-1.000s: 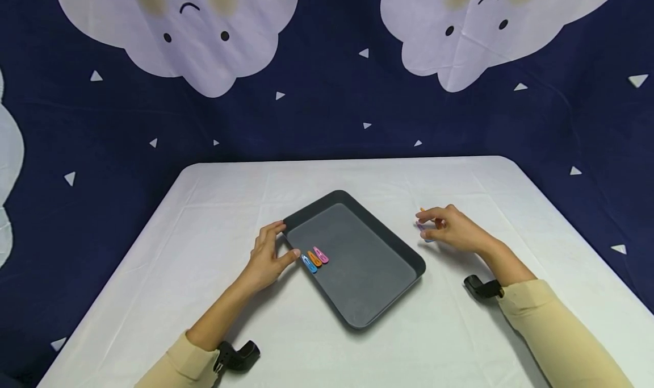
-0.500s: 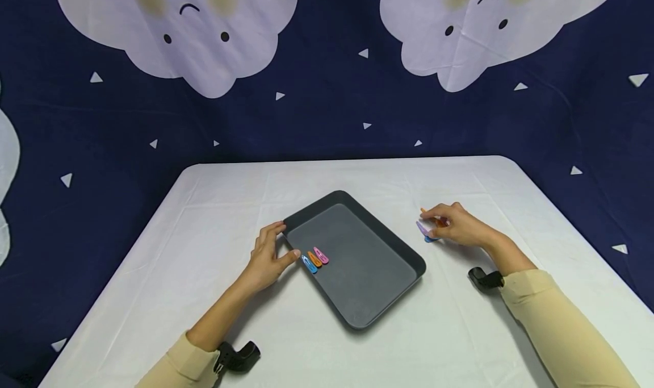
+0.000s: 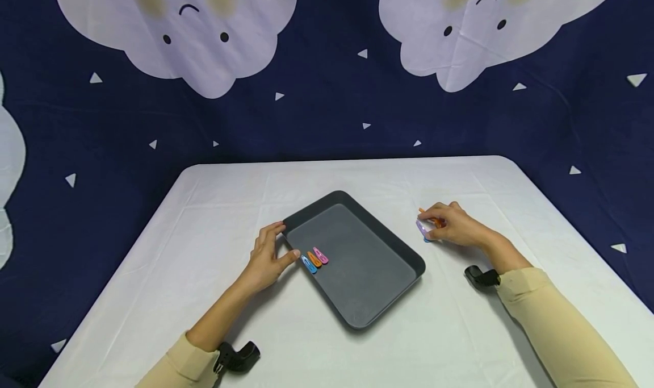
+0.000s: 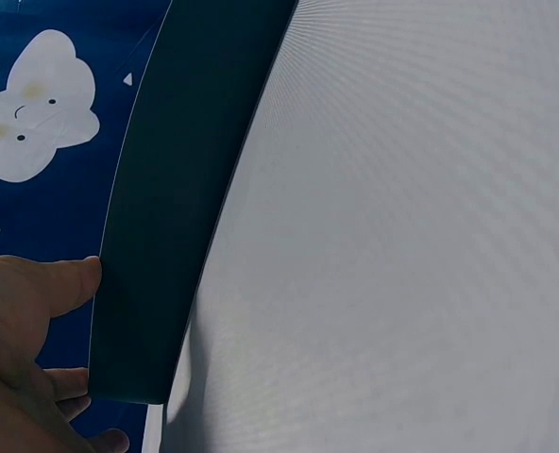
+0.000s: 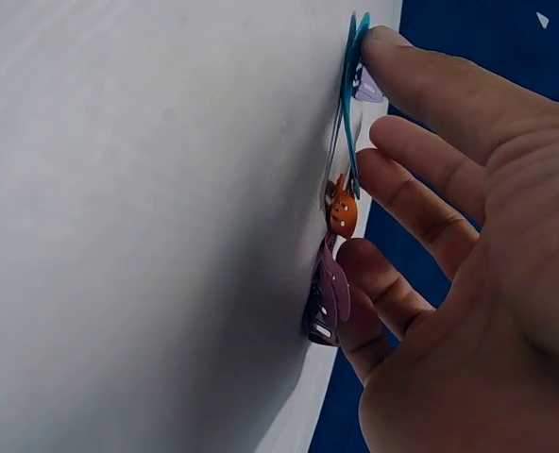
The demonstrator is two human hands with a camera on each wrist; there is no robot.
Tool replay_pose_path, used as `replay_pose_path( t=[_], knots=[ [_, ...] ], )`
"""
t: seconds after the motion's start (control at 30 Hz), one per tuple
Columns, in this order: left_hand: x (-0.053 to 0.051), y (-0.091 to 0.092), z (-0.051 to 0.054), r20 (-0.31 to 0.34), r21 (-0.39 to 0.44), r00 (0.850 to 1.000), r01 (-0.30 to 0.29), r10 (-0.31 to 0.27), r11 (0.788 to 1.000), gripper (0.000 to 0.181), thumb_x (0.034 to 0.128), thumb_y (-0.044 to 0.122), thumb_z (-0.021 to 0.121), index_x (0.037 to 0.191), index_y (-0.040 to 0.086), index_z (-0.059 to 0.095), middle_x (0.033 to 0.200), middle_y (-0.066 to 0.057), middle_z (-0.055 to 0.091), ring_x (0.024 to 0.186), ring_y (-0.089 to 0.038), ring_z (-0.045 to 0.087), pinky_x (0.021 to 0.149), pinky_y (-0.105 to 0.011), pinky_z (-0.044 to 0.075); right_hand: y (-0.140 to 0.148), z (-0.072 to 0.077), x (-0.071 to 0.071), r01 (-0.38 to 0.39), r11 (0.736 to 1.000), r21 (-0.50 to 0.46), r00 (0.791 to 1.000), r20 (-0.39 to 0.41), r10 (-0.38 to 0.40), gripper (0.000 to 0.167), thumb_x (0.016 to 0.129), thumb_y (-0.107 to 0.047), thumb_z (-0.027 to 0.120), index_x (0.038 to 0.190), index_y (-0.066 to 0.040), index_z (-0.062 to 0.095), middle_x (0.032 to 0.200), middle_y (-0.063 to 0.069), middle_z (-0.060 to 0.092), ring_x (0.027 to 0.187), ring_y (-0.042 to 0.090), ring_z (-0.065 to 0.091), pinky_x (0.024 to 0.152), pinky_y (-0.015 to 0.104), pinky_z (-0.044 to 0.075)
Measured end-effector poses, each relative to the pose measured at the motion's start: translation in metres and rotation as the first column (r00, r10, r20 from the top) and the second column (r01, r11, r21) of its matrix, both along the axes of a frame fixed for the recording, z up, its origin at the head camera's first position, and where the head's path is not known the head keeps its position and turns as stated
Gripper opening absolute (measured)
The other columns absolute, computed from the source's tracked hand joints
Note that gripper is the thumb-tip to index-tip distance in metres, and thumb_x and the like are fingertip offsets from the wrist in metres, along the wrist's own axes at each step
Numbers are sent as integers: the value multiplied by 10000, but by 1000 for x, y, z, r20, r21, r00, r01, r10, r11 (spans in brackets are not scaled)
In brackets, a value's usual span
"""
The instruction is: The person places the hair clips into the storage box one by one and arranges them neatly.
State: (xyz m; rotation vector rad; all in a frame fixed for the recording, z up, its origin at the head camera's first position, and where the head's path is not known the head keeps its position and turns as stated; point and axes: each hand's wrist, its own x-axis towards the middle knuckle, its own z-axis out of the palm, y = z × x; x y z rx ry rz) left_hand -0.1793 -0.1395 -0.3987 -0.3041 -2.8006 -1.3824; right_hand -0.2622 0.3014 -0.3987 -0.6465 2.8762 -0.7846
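Note:
A dark grey rectangular tray (image 3: 370, 268) stands at an angle on the table. Inside it, near the left side, lie a blue hair clip (image 3: 309, 263), an orange one and a pink one in a row. The fingertips and thumb of my left hand (image 3: 265, 266) rest against the tray's outer left corner, spread apart. To the right of the tray, my right hand (image 3: 457, 226) is over a small group of hair clips. Its thumb touches a blue clip (image 5: 348, 113); a lilac clip (image 5: 367, 87), an orange clip (image 5: 343, 215) and a purplish clip (image 5: 329, 293) lie by the fingers.
A white cloth (image 3: 219, 200) covers the table. Behind it hangs a dark blue curtain (image 3: 327, 126) with clouds and small triangles. Each wrist wears a black camera; the left one (image 3: 240, 357) is close to the tabletop.
My right hand has shifted slightly right and back, then slightly left again over the loose clips. My left hand, the tray and the clips in it have not moved.

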Motion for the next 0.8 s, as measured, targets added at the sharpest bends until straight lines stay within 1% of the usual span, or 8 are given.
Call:
replay_pose_path(
  t=[0.13, 0.23, 0.27, 0.37, 0.43, 0.53, 0.67, 0.8],
  knots=[
    [0, 0, 0, -17, 9, 1000, 3, -3, 1000, 696, 872, 236, 660, 1422, -6, 310, 1507, -132, 239, 1357, -354, 234, 1043, -581, 177, -1, 0, -1, -9, 1000, 19, 1000, -26, 10, 467, 746, -269, 789, 1178, -149, 658, 1125, 29, 619, 858, 194, 351, 724, 300, 277],
    [1, 0, -1, -55, 27, 998, 7, -6, 1000, 705, 864, 283, 663, 1407, -19, 329, 1488, -141, 260, 1331, -364, 255, 1022, -584, 187, 0, 0, -1, -17, 999, 33, 999, -30, 18, 469, 741, -272, 792, 1178, -164, 658, 1106, 16, 609, 848, 184, 340, 716, 298, 268],
    [2, 0, -1, -80, 21, 997, 7, -6, 1000, 700, 871, 316, 654, 1396, -24, 341, 1474, -144, 276, 1310, -364, 275, 1007, -568, 204, 0, 0, -2, -18, 999, 35, 999, -26, 19, 471, 741, -273, 792, 1181, -171, 657, 1098, 13, 603, 844, 182, 335, 713, 299, 265],
    [3, 1, 0, -111, 28, 994, 11, -8, 1000, 705, 868, 348, 649, 1383, -33, 354, 1458, -151, 290, 1292, -373, 287, 991, -568, 208, 0, -1, -2, -22, 999, 46, 1000, -21, 23, 480, 741, -276, 791, 1192, -189, 651, 1097, 6, 589, 843, 178, 328, 711, 300, 260],
    [3, 0, 0, -106, 27, 994, 10, -7, 1000, 696, 869, 329, 651, 1384, -34, 354, 1462, -152, 289, 1296, -378, 285, 999, -577, 204, -1, -1, -3, -23, 998, 52, 999, -23, 24, 484, 743, -281, 790, 1197, -197, 649, 1103, -2, 584, 842, 179, 330, 712, 299, 264],
    [2, 0, 0, -64, 26, 998, 4, -2, 1000, 685, 862, 248, 663, 1399, -29, 338, 1486, -149, 267, 1321, -374, 266, 1028, -595, 180, -2, -1, -4, -33, 998, 54, 998, -45, 35, 487, 743, -298, 788, 1196, -183, 652, 1105, 2, 587, 836, 182, 337, 706, 298, 267],
    [0, 0, 0, -28, 9, 1000, 0, 0, 1000, 680, 870, 226, 659, 1412, -14, 327, 1502, -132, 252, 1336, -354, 257, 1048, -586, 177, -3, -2, -5, -34, 998, 58, 998, -50, 37, 494, 745, -309, 786, 1202, -178, 650, 1117, 4, 590, 835, 182, 338, 701, 297, 273],
    [0, 0, 0, -28, 7, 1000, 2, -2, 1000, 685, 867, 221, 663, 1412, -18, 326, 1502, -135, 252, 1348, -353, 246, 1048, -585, 177, -3, -3, -5, -26, 997, 69, 999, -36, 29, 488, 751, -317, 781, 1207, -204, 647, 1140, -9, 586, 843, 179, 336, 709, 297, 279]
  ],
)
